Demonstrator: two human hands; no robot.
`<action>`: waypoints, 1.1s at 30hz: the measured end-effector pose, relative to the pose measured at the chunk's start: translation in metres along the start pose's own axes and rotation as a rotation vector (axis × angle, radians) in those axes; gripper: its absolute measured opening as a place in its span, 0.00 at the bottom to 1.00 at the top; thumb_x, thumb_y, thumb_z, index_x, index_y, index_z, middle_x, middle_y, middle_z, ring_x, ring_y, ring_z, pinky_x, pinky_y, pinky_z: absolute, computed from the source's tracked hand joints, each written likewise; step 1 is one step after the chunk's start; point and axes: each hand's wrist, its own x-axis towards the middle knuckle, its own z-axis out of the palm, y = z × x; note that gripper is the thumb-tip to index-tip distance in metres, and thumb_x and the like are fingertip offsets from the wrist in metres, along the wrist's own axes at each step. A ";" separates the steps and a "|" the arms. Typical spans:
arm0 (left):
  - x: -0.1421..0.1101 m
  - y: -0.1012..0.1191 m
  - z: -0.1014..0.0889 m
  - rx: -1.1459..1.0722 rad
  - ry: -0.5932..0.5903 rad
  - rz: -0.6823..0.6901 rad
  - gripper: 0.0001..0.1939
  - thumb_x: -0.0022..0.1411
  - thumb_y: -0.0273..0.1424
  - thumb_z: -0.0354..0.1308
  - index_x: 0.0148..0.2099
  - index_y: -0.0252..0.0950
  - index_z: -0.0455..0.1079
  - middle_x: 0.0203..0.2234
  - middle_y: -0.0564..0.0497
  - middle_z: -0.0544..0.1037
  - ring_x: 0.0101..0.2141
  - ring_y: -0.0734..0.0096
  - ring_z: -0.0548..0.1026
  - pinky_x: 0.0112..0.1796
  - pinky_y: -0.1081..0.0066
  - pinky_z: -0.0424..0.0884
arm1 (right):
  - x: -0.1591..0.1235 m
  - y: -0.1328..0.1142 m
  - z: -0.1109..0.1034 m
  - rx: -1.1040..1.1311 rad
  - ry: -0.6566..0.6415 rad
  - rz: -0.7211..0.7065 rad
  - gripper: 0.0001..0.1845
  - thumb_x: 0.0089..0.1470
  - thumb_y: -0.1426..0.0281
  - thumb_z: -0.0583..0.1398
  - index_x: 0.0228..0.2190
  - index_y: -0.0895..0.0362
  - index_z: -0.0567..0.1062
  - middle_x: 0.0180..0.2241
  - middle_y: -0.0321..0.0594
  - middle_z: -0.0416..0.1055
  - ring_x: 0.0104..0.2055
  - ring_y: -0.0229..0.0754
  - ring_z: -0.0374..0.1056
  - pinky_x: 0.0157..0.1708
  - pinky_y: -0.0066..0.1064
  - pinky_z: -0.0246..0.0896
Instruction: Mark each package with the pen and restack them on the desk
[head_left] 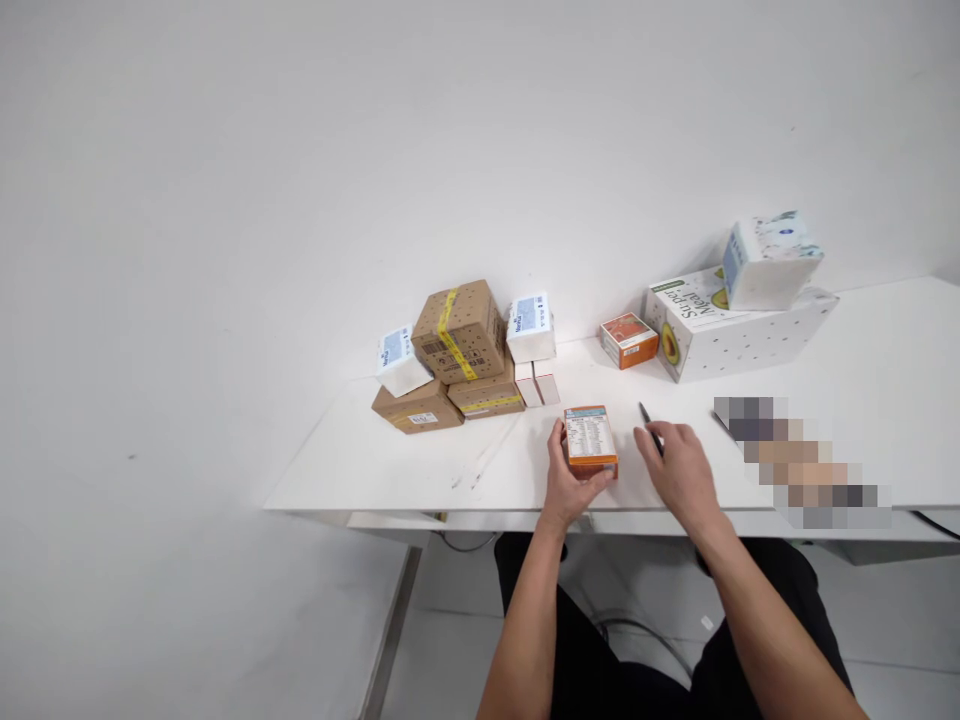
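My left hand (568, 488) is wrapped around the lower left and front of a small orange carton (589, 436), which has a white printed label panel. The carton is at the front part of the desk, its printed side facing up. To its right, my right hand (679, 468) is closed on a thin dark pen (646, 416). The pen's far end points up and left, away from me, while its near part is hidden by the fingers. A gap separates the pen from the carton.
On the white desk (502, 480), several brown cardboard boxes (459, 330) and white tissue packs (531, 325) are stacked at left. Another orange carton (628, 340) sits beside a white avocado-print box (739, 335) topped by a tissue pack (772, 262). A pixelated area lies at right.
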 end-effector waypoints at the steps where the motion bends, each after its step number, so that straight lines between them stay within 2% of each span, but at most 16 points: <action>1: 0.000 0.000 0.000 0.010 0.000 0.002 0.54 0.48 0.39 0.69 0.68 0.43 0.37 0.64 0.40 0.51 0.64 0.53 0.53 0.60 0.55 0.56 | 0.006 0.004 -0.003 -0.103 -0.008 0.035 0.25 0.59 0.56 0.50 0.47 0.61 0.72 0.42 0.56 0.68 0.44 0.55 0.67 0.40 0.42 0.61; 3: 0.001 -0.001 -0.001 0.016 -0.009 0.009 0.55 0.48 0.39 0.70 0.68 0.43 0.36 0.65 0.40 0.51 0.65 0.54 0.50 0.61 0.55 0.54 | 0.017 0.009 -0.006 -0.231 -0.115 0.092 0.26 0.58 0.62 0.52 0.54 0.62 0.67 0.43 0.58 0.67 0.43 0.57 0.67 0.37 0.42 0.61; 6: 0.003 -0.004 -0.005 -0.001 -0.051 0.002 0.58 0.47 0.38 0.70 0.68 0.45 0.33 0.65 0.40 0.48 0.65 0.55 0.48 0.61 0.55 0.52 | 0.027 0.016 -0.003 -0.214 -0.286 0.114 0.26 0.56 0.72 0.51 0.56 0.62 0.66 0.40 0.57 0.68 0.37 0.53 0.69 0.35 0.40 0.59; 10: 0.010 -0.008 -0.015 -0.035 -0.158 -0.029 0.62 0.45 0.38 0.72 0.68 0.47 0.29 0.66 0.41 0.46 0.66 0.55 0.47 0.62 0.54 0.49 | 0.026 0.028 -0.005 -0.083 -0.324 0.086 0.24 0.54 0.73 0.50 0.52 0.59 0.71 0.31 0.45 0.70 0.30 0.43 0.68 0.32 0.34 0.59; 12: 0.016 -0.008 -0.019 -0.086 -0.216 -0.033 0.64 0.43 0.38 0.73 0.68 0.48 0.28 0.66 0.40 0.47 0.65 0.54 0.48 0.61 0.52 0.51 | 0.022 0.037 -0.012 0.181 -0.318 0.139 0.20 0.54 0.71 0.50 0.46 0.59 0.74 0.25 0.39 0.68 0.25 0.40 0.65 0.28 0.31 0.59; 14: 0.022 -0.007 -0.020 -0.147 -0.262 -0.041 0.66 0.42 0.38 0.73 0.68 0.49 0.28 0.65 0.40 0.49 0.64 0.53 0.52 0.60 0.51 0.55 | 0.016 0.045 -0.021 0.649 -0.296 0.249 0.16 0.52 0.68 0.52 0.39 0.59 0.75 0.22 0.36 0.67 0.22 0.38 0.63 0.23 0.30 0.57; 16: 0.025 -0.007 -0.018 -0.173 -0.273 -0.057 0.65 0.41 0.38 0.74 0.68 0.50 0.29 0.64 0.41 0.52 0.62 0.51 0.57 0.58 0.49 0.59 | 0.010 0.049 -0.032 1.092 -0.268 0.337 0.13 0.47 0.66 0.59 0.36 0.57 0.74 0.25 0.38 0.70 0.23 0.37 0.64 0.23 0.30 0.58; 19: 0.024 -0.007 -0.013 -0.119 -0.206 -0.065 0.64 0.39 0.37 0.74 0.68 0.50 0.34 0.62 0.42 0.57 0.60 0.49 0.60 0.56 0.45 0.62 | 0.002 0.042 -0.049 1.311 -0.238 0.312 0.18 0.39 0.67 0.68 0.36 0.53 0.73 0.30 0.38 0.74 0.28 0.39 0.68 0.27 0.32 0.63; 22: 0.017 -0.008 -0.008 -0.033 -0.103 -0.041 0.63 0.37 0.35 0.75 0.68 0.47 0.39 0.59 0.41 0.60 0.59 0.47 0.61 0.56 0.46 0.62 | -0.001 0.021 -0.061 1.346 -0.153 0.222 0.12 0.45 0.65 0.68 0.27 0.53 0.69 0.18 0.30 0.65 0.22 0.34 0.62 0.24 0.27 0.59; 24: 0.011 -0.008 -0.005 0.004 -0.052 -0.019 0.63 0.37 0.34 0.75 0.68 0.45 0.40 0.58 0.41 0.61 0.59 0.47 0.61 0.56 0.47 0.61 | 0.000 0.005 -0.064 1.349 -0.092 0.181 0.14 0.51 0.62 0.64 0.22 0.54 0.66 0.12 0.25 0.53 0.16 0.30 0.52 0.19 0.24 0.51; 25: 0.008 -0.007 -0.004 0.018 -0.034 -0.007 0.62 0.37 0.34 0.75 0.67 0.44 0.41 0.58 0.40 0.60 0.59 0.47 0.61 0.57 0.47 0.61 | 0.001 -0.003 -0.064 1.330 -0.081 0.161 0.15 0.54 0.61 0.62 0.22 0.54 0.66 0.11 0.25 0.51 0.15 0.30 0.49 0.17 0.24 0.49; 27: 0.005 -0.006 -0.001 0.046 -0.005 0.024 0.60 0.36 0.34 0.75 0.66 0.42 0.45 0.59 0.40 0.60 0.60 0.47 0.60 0.57 0.48 0.60 | 0.004 -0.016 -0.062 1.273 -0.129 0.105 0.13 0.56 0.59 0.58 0.27 0.54 0.70 0.13 0.29 0.60 0.17 0.33 0.55 0.19 0.26 0.52; 29: 0.004 -0.004 0.001 0.060 0.021 0.061 0.57 0.36 0.35 0.75 0.64 0.42 0.48 0.59 0.39 0.60 0.60 0.47 0.59 0.58 0.48 0.60 | 0.007 -0.026 -0.057 1.189 -0.232 0.049 0.14 0.56 0.57 0.58 0.36 0.55 0.73 0.22 0.36 0.72 0.24 0.38 0.65 0.25 0.30 0.59; 30: 0.004 -0.003 0.002 0.061 0.030 0.079 0.55 0.36 0.35 0.75 0.64 0.41 0.50 0.59 0.39 0.60 0.60 0.47 0.59 0.58 0.49 0.60 | 0.009 -0.030 -0.054 1.125 -0.277 0.026 0.15 0.55 0.57 0.59 0.38 0.55 0.73 0.26 0.38 0.74 0.27 0.39 0.67 0.28 0.31 0.61; 31: 0.004 -0.003 0.002 0.061 0.036 0.096 0.54 0.36 0.36 0.75 0.63 0.41 0.51 0.59 0.39 0.60 0.60 0.47 0.60 0.58 0.49 0.60 | 0.011 -0.035 -0.051 1.051 -0.303 0.003 0.14 0.53 0.58 0.60 0.37 0.54 0.73 0.27 0.38 0.75 0.29 0.39 0.67 0.29 0.31 0.61; 33: 0.005 -0.002 0.003 0.061 0.040 0.116 0.52 0.37 0.36 0.75 0.62 0.41 0.52 0.59 0.39 0.61 0.59 0.48 0.61 0.58 0.49 0.60 | 0.014 -0.043 -0.044 0.907 -0.293 -0.041 0.11 0.52 0.60 0.62 0.29 0.54 0.72 0.22 0.34 0.70 0.25 0.37 0.63 0.27 0.29 0.58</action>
